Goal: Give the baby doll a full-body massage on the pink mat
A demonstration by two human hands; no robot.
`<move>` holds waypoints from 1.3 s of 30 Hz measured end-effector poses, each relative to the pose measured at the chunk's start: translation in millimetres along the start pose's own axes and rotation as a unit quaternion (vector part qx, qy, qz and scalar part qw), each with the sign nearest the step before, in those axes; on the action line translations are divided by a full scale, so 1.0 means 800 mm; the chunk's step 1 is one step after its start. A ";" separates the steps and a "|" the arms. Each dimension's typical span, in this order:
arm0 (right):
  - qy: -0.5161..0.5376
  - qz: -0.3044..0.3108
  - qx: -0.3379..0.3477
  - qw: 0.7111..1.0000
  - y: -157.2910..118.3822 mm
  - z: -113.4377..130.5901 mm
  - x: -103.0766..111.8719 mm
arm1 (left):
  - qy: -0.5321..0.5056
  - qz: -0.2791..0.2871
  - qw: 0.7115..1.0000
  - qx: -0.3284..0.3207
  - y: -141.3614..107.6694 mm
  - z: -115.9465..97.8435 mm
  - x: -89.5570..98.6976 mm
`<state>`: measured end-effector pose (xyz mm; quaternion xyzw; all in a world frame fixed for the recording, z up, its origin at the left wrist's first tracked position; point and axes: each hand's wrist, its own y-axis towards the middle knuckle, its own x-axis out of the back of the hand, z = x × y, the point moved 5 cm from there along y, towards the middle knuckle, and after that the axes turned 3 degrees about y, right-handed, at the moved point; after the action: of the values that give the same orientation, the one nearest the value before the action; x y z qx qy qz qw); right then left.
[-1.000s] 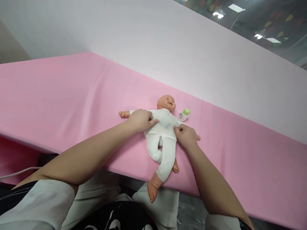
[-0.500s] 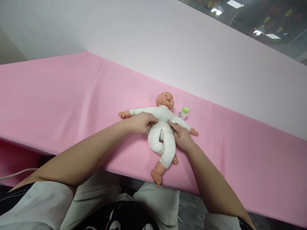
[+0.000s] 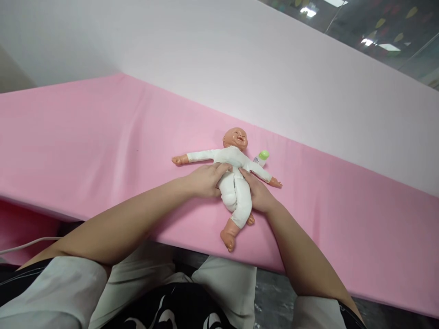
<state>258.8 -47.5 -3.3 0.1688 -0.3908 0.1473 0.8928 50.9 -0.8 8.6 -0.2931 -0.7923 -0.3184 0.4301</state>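
Observation:
A baby doll (image 3: 236,157) with a white cloth body lies face up, its arms spread and its feet toward me. My left hand (image 3: 206,180) grips the doll's hip on the left side, the thumb over its lower belly. On the other side my right hand (image 3: 259,193) is wrapped round the opposite hip, thumb on the front. The fingers under the doll are hidden. Beside the doll's shoulder lies a small white bottle (image 3: 261,158) with a green cap, touched by neither hand.
The doll lies on a pink padded surface (image 3: 85,137), whose front edge runs just above my lap. Behind it rises a white wall (image 3: 219,59), with a dark glass panel (image 3: 373,39) at the upper right. A white cable (image 3: 30,244) hangs at the lower left.
My hands have closed in on the doll's hips, and its legs are pressed closer together. The doll has shifted slightly away from the front edge.

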 end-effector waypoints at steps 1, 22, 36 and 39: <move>-0.002 -0.002 0.001 1.000 0.000 -0.001 -0.001 | -0.017 0.001 1.000 -0.002 0.001 0.002 0.002; -0.171 0.044 -0.009 0.984 -0.013 0.023 -0.027 | -0.103 0.204 0.973 -0.007 -0.002 0.044 0.019; -0.107 0.083 0.046 0.990 -0.019 0.061 -0.010 | -0.153 0.285 0.946 -0.033 -0.025 0.018 0.050; -0.020 0.056 0.038 0.998 -0.013 0.038 0.001 | -0.231 0.273 0.934 -0.015 -0.019 0.037 0.045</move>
<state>243.8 -69.3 14.3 0.1828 -0.4112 0.2084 0.8683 8.4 18.8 23.6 -0.5697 -0.7545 -0.1238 0.3013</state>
